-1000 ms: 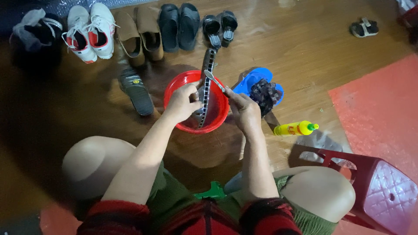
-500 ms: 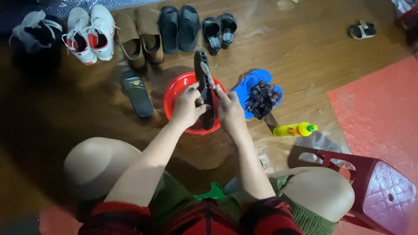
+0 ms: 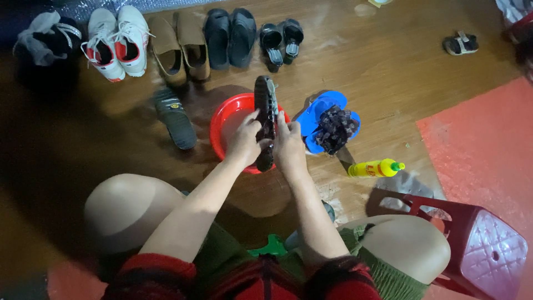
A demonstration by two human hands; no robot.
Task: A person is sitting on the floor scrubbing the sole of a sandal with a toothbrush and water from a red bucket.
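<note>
A dark sandal [image 3: 265, 119] stands on edge over the red basin [image 3: 225, 119], clasped from both sides: the left hand [image 3: 244, 139] is wrapped around its left side, the right hand [image 3: 288, 145] pressed against its right, fingers closed on it. To handle it well, the grip should probably stay firm and low so the sandal keeps over the basin and any drips fall inside. The basin seems to hold some pale water, though its depth is hard to judge. Just right of it lies a blue slipper [image 3: 319, 114] with a dark scrubber [image 3: 336, 128] on top; nearer and further right, a yellow bottle [image 3: 375, 168] lies on its side on the floor. Another dark sandal [image 3: 174, 118] lies left of the basin. A row of shoes [image 3: 166, 41] lines the far edge.
</note>
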